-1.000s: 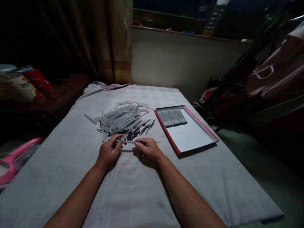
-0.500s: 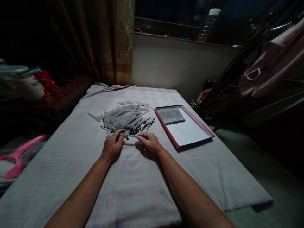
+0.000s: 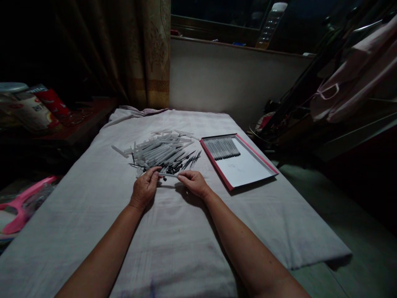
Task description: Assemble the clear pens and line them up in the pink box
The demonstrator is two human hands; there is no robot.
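Note:
Between my two hands a thin, pale pen barrel (image 3: 169, 174) is stretched level, just above the cloth. My left hand (image 3: 145, 187) pinches its left end between thumb and fingers, and my right hand (image 3: 194, 183) pinches the right end. Right behind them lies a heap of translucent pen barrels (image 3: 159, 150), with small black caps (image 3: 174, 167) and dark, thin refills (image 3: 192, 159) along its near side. Whether a refill sits inside the held barrel is too small to tell.
To the right of the heap is a shallow box lid (image 3: 257, 169) with pink-red edges, holding a row of pens (image 3: 222, 148). A white cloth (image 3: 173, 244) covers the table. Jars (image 3: 31, 109) stand on a dark side table at left; a pink plastic handle (image 3: 23, 207) shows below.
The whole view has shifted slightly, so everything sits a little higher and further left. Both hands keep their pinch on the barrel, with hardly any other movement.

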